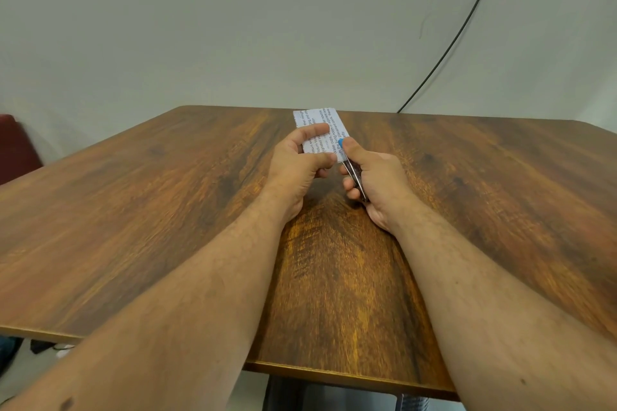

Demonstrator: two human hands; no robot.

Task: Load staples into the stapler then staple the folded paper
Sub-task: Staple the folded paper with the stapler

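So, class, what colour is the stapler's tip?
Blue, on the stapler tip, seen in the head view.

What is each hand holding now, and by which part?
The left hand pinches the folded paper at its near left edge. The right hand grips the stapler around its body, thumb on the blue front end.

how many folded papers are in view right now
1. The folded paper is held above the far middle of the wooden table, pinched by the left hand, with the stapler in the right hand at its edge.
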